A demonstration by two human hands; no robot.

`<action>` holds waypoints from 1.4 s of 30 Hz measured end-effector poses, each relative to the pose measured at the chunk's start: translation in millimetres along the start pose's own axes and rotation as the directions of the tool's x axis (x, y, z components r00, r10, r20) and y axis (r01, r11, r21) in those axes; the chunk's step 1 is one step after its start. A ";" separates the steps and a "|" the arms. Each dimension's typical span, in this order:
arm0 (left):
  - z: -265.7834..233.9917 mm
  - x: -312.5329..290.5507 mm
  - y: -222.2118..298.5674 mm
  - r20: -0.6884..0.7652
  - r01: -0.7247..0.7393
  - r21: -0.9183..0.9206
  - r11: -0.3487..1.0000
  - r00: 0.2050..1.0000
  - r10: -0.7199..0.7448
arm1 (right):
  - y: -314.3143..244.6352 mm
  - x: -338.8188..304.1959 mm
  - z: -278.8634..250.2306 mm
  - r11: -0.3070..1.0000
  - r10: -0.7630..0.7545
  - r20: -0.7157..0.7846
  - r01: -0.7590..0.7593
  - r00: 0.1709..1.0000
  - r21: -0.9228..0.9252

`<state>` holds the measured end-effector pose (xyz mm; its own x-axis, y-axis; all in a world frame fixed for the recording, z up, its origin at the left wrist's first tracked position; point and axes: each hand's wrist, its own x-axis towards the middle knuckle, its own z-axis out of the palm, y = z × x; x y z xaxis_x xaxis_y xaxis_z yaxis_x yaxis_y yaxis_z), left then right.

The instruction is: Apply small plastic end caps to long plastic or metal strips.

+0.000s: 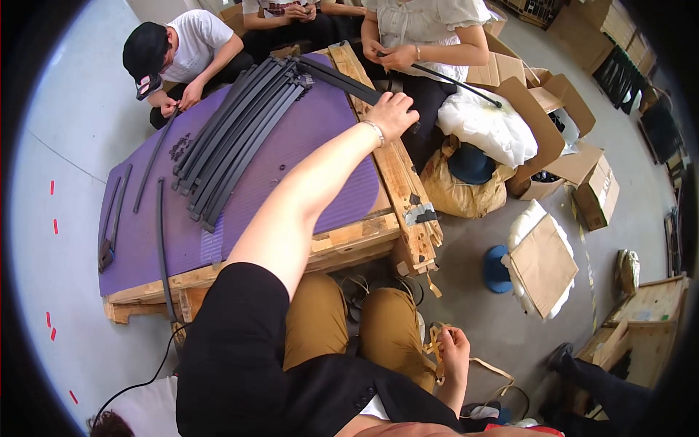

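Observation:
My left arm stretches across a purple mat to its far right side. There my left hand is closed over the near end of several long black strips, which lie across the mat and the wooden beam. A thick pile of similar dark strips lies to the left of that arm. Low on the right, beside my knee, my right hand pinches a pale yellow strap. The strap's loose tail hangs toward the floor.
Wooden pallet boards carry the mat. Across from me, one person handles a dark strip and another holds a thin black rod. Cartons, a blue stool and a padded cardboard seat stand to the right.

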<state>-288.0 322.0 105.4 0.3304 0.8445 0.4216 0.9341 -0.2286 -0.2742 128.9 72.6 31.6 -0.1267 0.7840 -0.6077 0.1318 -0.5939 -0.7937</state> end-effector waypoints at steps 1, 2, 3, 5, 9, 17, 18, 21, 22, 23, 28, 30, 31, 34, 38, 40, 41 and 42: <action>-1.1 -4.6 -6.8 -0.113 -0.003 -0.020 1.000 0.994 0.001 | 4.0 0.8 -1.7 1.000 -0.010 -0.003 0.010 1.000 -0.001; -3.8 -11.7 -19.2 -0.120 0.010 -0.141 0.990 0.992 -0.027 | 4.0 1.3 -2.3 1.000 -0.015 0.004 0.015 1.000 0.000; -15.0 -15.7 -31.6 -0.254 -0.064 -0.149 0.987 0.967 0.024 | 4.4 0.4 -3.6 0.999 -0.023 0.006 0.024 1.000 -0.032; -53.7 -14.1 -44.7 -0.420 -0.088 -0.192 0.977 0.908 -0.001 | 4.4 -1.3 -5.3 0.997 -0.035 0.009 0.036 0.999 -0.066; -155.2 -2.0 -49.0 -0.462 -0.007 -0.291 0.957 0.877 -0.134 | -0.3 -5.8 2.2 0.994 -0.096 0.071 0.100 0.993 -0.054; -362.1 -12.6 71.7 -0.599 -0.397 0.022 0.918 0.730 0.330 | 16.6 -35.6 -23.3 0.970 -0.235 0.043 0.237 0.971 -0.052; -353.2 -16.7 87.7 -0.493 -0.413 -0.058 0.909 0.803 0.333 | 23.6 -37.0 -34.9 0.962 -0.266 0.010 0.266 0.964 -0.059; -324.6 -57.5 135.0 -0.121 -0.378 -0.319 0.869 0.926 0.358 | 19.7 -60.6 -41.9 0.934 -0.346 -0.028 0.342 0.938 -0.098; -317.5 -64.1 164.9 0.014 -0.369 -0.413 0.833 0.911 0.411 | 21.6 -65.2 -47.3 0.927 -0.368 -0.044 0.363 0.929 -0.092; -309.8 -68.8 195.9 0.132 -0.356 -0.515 0.780 0.866 0.483 | 18.5 -73.7 -51.8 0.938 -0.338 -0.081 0.329 0.937 -0.114; -306.8 -130.1 264.6 0.543 0.087 -0.516 0.852 0.803 0.247 | 15.0 -84.2 -65.7 0.879 -0.434 -0.097 0.397 0.896 -0.263; -260.8 -143.2 293.1 0.557 0.137 -0.586 0.799 0.784 0.274 | 10.7 -92.5 -83.6 0.794 -0.558 -0.100 0.495 0.824 -0.352; -240.7 -149.7 308.8 0.629 0.167 -0.583 0.795 0.712 0.311 | 4.4 -95.7 -88.2 0.796 -0.558 -0.127 0.485 0.820 -0.362; -209.6 -166.0 345.7 0.725 0.265 -0.583 0.768 0.597 0.344 | -11.9 -106.7 -92.5 0.757 -0.626 -0.221 0.513 0.748 -0.406; -155.0 -190.9 368.4 0.632 0.276 -0.657 0.701 0.709 0.313 | -15.3 -108.1 -84.2 0.864 -0.501 -0.031 0.498 0.865 -0.071; -143.7 -198.5 371.6 0.627 0.358 -0.677 0.643 0.739 0.248 | -6.4 -102.7 -86.7 0.901 -0.434 -0.009 0.434 0.901 0.022; -139.3 -203.3 371.0 0.609 0.397 -0.692 0.603 0.769 0.193 | -4.4 -100.2 -86.5 0.914 -0.403 -0.008 0.403 0.915 0.042; -143.2 -205.1 368.5 0.595 0.435 -0.706 0.558 0.792 0.135 | -1.2 -97.9 -85.4 0.917 -0.396 -0.009 0.396 0.918 0.052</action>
<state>7.9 -4.8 41.7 0.3070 0.9266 -0.2171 0.7608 -0.1019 0.6409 225.1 12.0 94.4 -0.1593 0.9569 -0.2430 0.0191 -0.2431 -0.9698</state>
